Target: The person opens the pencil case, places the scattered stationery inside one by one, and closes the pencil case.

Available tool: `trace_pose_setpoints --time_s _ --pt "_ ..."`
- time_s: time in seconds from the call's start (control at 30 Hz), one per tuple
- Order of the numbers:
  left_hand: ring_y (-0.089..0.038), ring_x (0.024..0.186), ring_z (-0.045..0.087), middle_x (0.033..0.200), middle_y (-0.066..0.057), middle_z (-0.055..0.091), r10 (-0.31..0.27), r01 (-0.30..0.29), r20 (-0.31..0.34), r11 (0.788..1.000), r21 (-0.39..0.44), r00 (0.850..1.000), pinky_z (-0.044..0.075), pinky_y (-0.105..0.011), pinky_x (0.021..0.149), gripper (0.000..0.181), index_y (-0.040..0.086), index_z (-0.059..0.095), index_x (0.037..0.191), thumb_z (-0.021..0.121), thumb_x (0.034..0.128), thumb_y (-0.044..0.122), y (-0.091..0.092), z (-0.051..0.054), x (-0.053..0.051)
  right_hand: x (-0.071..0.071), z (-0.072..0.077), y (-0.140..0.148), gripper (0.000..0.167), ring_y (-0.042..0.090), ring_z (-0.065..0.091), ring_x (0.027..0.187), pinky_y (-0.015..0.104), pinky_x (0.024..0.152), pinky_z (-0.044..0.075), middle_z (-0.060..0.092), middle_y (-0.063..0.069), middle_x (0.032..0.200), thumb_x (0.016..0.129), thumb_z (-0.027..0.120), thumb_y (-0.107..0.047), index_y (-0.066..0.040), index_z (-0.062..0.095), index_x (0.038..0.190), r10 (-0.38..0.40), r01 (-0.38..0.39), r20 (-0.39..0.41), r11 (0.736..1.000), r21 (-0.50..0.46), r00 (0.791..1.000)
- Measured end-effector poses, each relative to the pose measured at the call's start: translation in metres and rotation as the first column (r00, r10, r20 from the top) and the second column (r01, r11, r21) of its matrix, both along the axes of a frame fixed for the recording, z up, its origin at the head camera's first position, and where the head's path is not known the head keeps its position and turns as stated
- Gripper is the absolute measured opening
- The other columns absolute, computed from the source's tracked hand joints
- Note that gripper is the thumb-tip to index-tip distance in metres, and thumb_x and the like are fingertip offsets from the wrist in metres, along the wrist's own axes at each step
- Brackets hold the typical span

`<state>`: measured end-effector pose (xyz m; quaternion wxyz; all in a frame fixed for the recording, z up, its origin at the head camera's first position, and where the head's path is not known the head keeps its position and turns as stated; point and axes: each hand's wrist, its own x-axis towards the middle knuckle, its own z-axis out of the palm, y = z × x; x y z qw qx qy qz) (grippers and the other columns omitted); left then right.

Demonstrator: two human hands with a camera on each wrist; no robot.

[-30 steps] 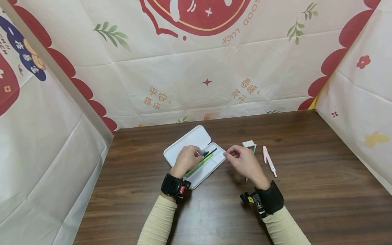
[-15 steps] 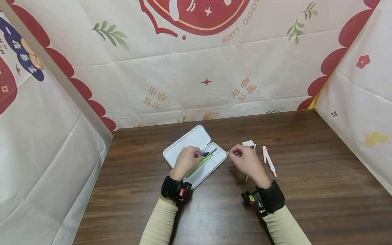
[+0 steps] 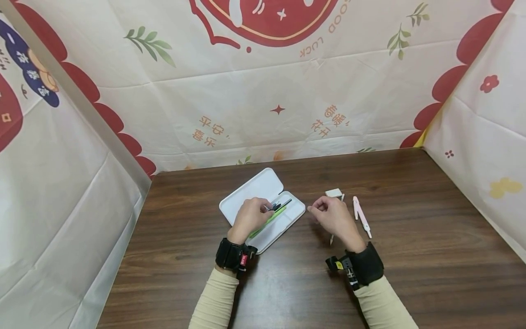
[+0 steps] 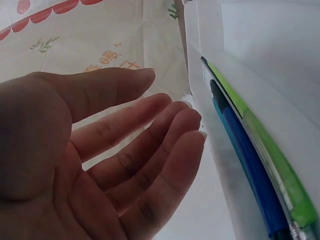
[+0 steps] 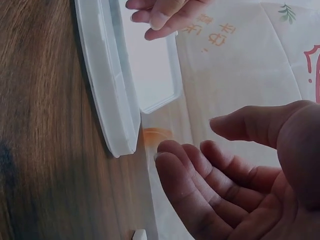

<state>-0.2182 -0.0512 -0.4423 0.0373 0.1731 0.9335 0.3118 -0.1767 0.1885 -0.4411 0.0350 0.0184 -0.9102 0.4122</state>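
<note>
A printed cloth (image 3: 242, 91) hangs behind a brown wood-grain table (image 3: 164, 256), where a white hinged pencil case (image 3: 295, 211) lies left of centre, its lid (image 3: 255, 186) folded back on the far left. The left hand (image 3: 249, 215) hangs over the hinge side of the case, thumb and fingertips apart and holding nothing; the right hand (image 3: 333, 218) hovers just beside the case's right end, its fingers loosely bent, also with nothing between them. A pale pink drawing compass (image 3: 362, 217) lies right of the right hand. In the tray, a green pen (image 4: 274, 155) and a blue pen (image 4: 251, 160) lie side by side. A slim pencil-like stick (image 3: 331, 239) passes under the right hand, near a white eraser (image 3: 333, 193). Good handling here would likely mean steadying the light case with the left hand while the right pinches slim pieces at mid-length and lays them parallel, clear of the hinge so that the lid can shut flat. The right hand covers most of the stick, so its kind is unsure; the left hand hides part of the pens, and whether it touches the case cannot be told. A thin dark-tipped piece beside the green pen is hard to make out.
</note>
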Motion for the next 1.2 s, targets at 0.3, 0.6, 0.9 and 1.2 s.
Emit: trace_pose_setpoints --time_s 0.3,0.6,0.9,1.2 --pt "-0.015 0.072 0.063 0.084 -0.005 0.073 0.008 -0.008 0.003 1.0 0.005 1.0 0.048 -0.029 0.065 0.016 0.008 0.077 0.1 0.073 0.0895 0.019 -0.004 -0.003 0.0 -0.001 -0.005 0.002 0.016 0.016 0.061 0.061 0.031 0.057 0.045 0.069 0.013 0.074 0.093 0.067 -0.017 -0.001 0.067 0.089 -0.021 0.018 0.089 0.999 0.029 0.996" --pt "-0.014 0.071 0.061 0.085 -0.005 0.072 0.012 -0.012 0.026 1.0 0.011 1.0 0.046 -0.028 0.064 0.018 0.008 0.076 0.102 0.073 0.0895 0.02 -0.005 -0.004 0.001 -0.002 -0.009 0.013 0.022 0.025 0.07 0.07 0.031 0.057 0.05 0.071 0.015 0.078 0.095 0.064 -0.021 0.0 0.066 0.092 -0.063 0.059 0.201 0.998 0.024 0.977" --pt "-0.014 0.072 0.062 0.085 -0.005 0.073 0.019 -0.019 0.01 1.0 0.013 1.0 0.046 -0.028 0.064 0.019 0.007 0.076 0.102 0.072 0.0898 0.021 -0.009 -0.001 0.002 -0.005 -0.012 0.024 0.024 0.017 0.065 0.061 0.03 0.059 0.046 0.068 0.008 0.068 0.094 0.063 -0.023 0.001 0.067 0.087 -0.127 0.107 0.227 0.99 0.096 0.966" --pt "-0.013 0.071 0.06 0.083 -0.004 0.071 0.026 -0.026 0.01 0.999 0.024 1.0 0.045 -0.028 0.063 0.017 0.008 0.076 0.101 0.072 0.0897 0.02 -0.011 0.001 0.002 -0.013 -0.016 0.031 0.03 0.018 0.058 0.056 0.031 0.054 0.041 0.062 0.002 0.057 0.091 0.064 -0.025 -0.002 0.066 0.073 -0.171 0.124 0.222 0.969 0.213 0.96"
